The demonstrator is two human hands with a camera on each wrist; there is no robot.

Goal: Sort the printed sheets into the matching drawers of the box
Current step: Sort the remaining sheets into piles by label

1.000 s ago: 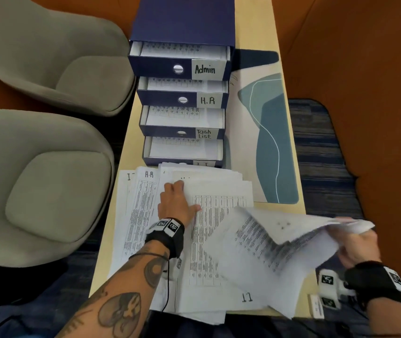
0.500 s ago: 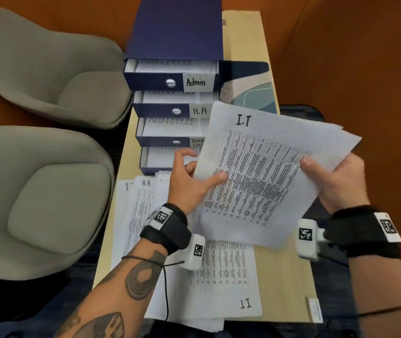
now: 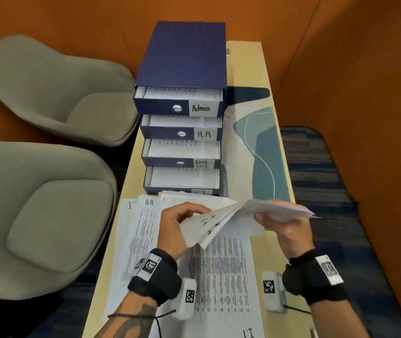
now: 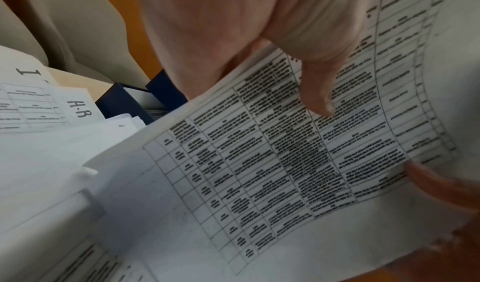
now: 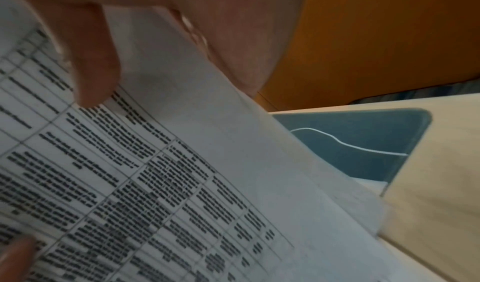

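Observation:
A navy drawer box stands at the far end of the table with four drawers pulled out, labelled Admin, H.R, Task List and a lowest one whose label is mostly hidden. All hold sheets. Both hands hold a thin stack of printed sheets nearly flat just in front of the lowest drawer. My left hand pinches its left edge, my right hand grips its right side. More printed sheets marked I.T and H.R lie spread on the table beneath.
A teal patterned mat lies right of the box. Two grey armchairs stand left of the narrow wooden table. An orange wall closes the right side and back.
The held I.T stack, upright and facing me half a second ago, has tipped down to lie almost flat and lower, in front of the bottom drawer. Both hands lowered with it.

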